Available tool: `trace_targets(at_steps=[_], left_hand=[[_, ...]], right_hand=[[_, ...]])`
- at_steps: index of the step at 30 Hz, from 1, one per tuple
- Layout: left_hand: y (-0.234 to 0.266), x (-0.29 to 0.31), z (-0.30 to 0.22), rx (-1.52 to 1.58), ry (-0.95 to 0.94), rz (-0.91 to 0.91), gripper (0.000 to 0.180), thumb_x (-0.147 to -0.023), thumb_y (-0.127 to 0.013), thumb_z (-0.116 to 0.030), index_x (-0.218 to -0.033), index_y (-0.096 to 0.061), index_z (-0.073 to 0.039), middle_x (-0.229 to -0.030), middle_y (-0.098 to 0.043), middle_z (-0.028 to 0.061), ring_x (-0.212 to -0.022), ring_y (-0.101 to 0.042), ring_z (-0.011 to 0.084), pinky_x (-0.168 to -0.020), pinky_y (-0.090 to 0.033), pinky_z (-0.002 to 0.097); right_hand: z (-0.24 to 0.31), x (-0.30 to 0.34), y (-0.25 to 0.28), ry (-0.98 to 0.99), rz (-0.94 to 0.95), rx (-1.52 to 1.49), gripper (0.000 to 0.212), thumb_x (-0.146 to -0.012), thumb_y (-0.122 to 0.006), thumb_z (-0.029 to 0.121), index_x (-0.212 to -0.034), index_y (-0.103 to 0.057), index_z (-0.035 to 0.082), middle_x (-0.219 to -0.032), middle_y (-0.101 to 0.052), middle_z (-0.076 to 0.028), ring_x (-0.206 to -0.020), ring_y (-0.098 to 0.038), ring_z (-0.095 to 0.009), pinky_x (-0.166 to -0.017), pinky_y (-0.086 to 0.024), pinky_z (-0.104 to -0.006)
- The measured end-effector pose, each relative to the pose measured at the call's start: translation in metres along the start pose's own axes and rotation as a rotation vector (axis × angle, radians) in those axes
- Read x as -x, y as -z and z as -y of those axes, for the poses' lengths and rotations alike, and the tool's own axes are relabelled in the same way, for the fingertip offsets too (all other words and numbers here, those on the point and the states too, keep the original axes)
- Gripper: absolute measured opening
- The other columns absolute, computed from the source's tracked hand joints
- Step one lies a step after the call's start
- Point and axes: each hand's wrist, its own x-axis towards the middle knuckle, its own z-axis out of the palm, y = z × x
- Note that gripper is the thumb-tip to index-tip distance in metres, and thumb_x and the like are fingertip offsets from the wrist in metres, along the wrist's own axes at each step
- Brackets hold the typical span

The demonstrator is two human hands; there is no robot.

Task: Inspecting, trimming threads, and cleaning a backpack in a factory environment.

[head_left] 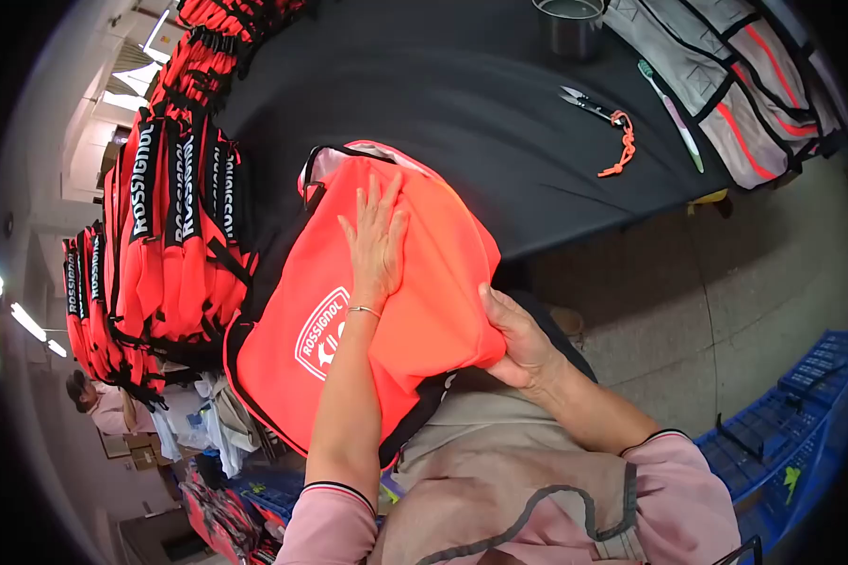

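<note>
A bright red-orange backpack (433, 301) with black trim and a white printed emblem lies across my lap and the edge of the table. My left hand (378, 240), a thin bracelet at its wrist, rests flat on the upper part of the fabric with its fingers spread. At the bag's right edge, my right hand (518, 339) grips the cloth, thumb on top and the other fingers partly hidden beneath. Pale lining shows along the far rim of the bag.
Stacked red and black bags (179, 226) stand at the left. On the black-covered table (424, 104) lie thread snips (589, 104) with an orange cord, a toothbrush (671, 118) and a dark cup (575, 33). Grey bags (716, 75) lie far right; blue crates (782, 424) stand below.
</note>
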Motion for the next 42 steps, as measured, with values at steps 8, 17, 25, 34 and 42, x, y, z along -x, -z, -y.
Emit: trace_targets(at_steps=[8,17,25,34,42], left_hand=[[0.009,0.016,-0.015,0.199,-0.084,-0.091,0.047,-0.103,-0.044,-0.039,-0.144,-0.049,-0.018,-0.149,-0.045,0.0131,-0.14,-0.039,0.0315,-0.117,-0.021,0.0511],[0.092,-0.049,-0.013,-0.2,-0.031,-0.633,0.027,-0.092,-0.065,-0.033,-0.09,-0.07,-0.007,-0.092,-0.067,0.0117,-0.078,-0.064,0.0255,-0.066,-0.05,0.0366],[0.084,-0.02,-0.005,0.06,-0.186,-0.315,0.016,-0.087,-0.07,-0.022,-0.091,-0.074,-0.007,-0.089,-0.067,0.0091,-0.091,-0.058,0.0289,-0.083,-0.047,0.038],[0.113,0.012,-0.03,0.441,-0.165,-0.54,0.009,-0.089,-0.066,-0.011,-0.085,-0.069,-0.002,-0.08,-0.064,0.0107,-0.065,-0.059,0.0197,-0.061,-0.048,0.0318],[0.167,-0.035,-0.05,0.304,-0.054,0.57,0.051,-0.075,-0.078,-0.039,-0.108,-0.072,0.001,-0.081,-0.07,0.0146,-0.083,-0.068,0.0218,-0.076,-0.051,0.0332]], right_hand=[[0.029,0.027,0.013,-0.108,0.005,0.333,0.072,-0.09,-0.066,0.048,-0.136,-0.047,-0.005,-0.134,-0.057,-0.015,-0.122,-0.057,-0.024,-0.103,-0.047,-0.0391],[0.143,0.057,-0.01,-0.335,-0.128,1.957,0.026,-0.093,-0.059,0.025,-0.09,-0.067,0.0,-0.078,-0.069,-0.009,-0.071,-0.066,-0.013,-0.067,-0.052,-0.0289],[0.157,-0.079,-0.054,0.285,-0.214,1.703,0.021,-0.092,-0.054,0.018,-0.089,-0.062,-0.002,-0.072,-0.065,-0.008,-0.066,-0.062,-0.015,-0.064,-0.049,-0.0289],[0.123,-0.158,-0.087,-0.285,0.146,1.852,0.043,-0.085,-0.063,0.039,-0.102,-0.068,0.0,-0.087,-0.068,-0.012,-0.081,-0.062,-0.021,-0.075,-0.048,-0.0346],[0.12,-0.14,-0.124,-0.41,0.291,1.79,0.043,-0.064,-0.082,0.031,-0.093,-0.069,0.002,-0.084,-0.068,-0.007,-0.082,-0.064,-0.017,-0.075,-0.049,-0.03]])
